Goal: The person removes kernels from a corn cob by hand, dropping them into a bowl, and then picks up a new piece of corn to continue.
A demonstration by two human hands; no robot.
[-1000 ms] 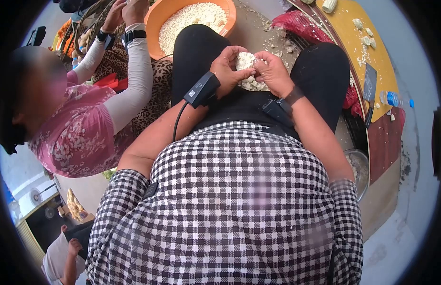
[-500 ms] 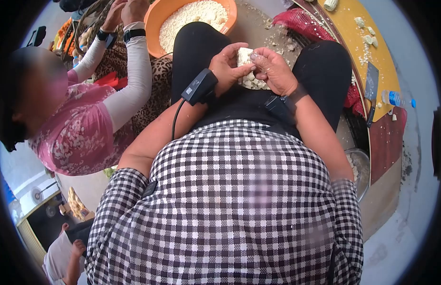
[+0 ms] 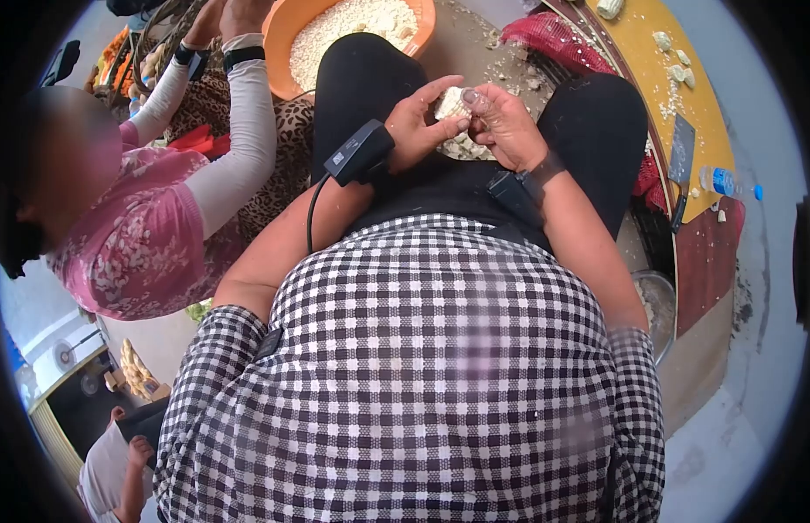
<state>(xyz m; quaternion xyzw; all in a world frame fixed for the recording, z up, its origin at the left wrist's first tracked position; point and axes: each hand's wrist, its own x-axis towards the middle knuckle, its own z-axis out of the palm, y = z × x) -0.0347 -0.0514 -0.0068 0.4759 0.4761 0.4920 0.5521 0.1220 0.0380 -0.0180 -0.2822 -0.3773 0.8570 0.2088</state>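
Over my lap, between my knees, a short piece of white corn cob point(image 3: 452, 103) is held in both hands. My left hand point(image 3: 412, 127) has its thumb and fingers curved around the cob's left side. On the other side my right hand point(image 3: 511, 127) grips it, with the thumb pressed on its upper right part. Pale corn pieces point(image 3: 464, 149) show just beneath the hands, in something I cannot make out. Ahead of my left knee is an orange basin point(image 3: 279, 54) holding many loose white kernels point(image 3: 344, 37).
To the right, a yellow board point(image 3: 627, 39) carries a cleaver point(image 3: 682, 150), corn pieces and a plastic bottle point(image 3: 723, 181). A red mesh bag point(image 3: 558, 41) lies beside it. A metal bowl point(image 3: 660, 305) sits near my right elbow. A co-worker in pink point(image 3: 148, 231) sits close on my left.
The cob has turned in my fingers and looks shorter and rounder from this side. My right thumb has shifted slightly over it. The co-worker's hands have moved up toward the frame's top edge.
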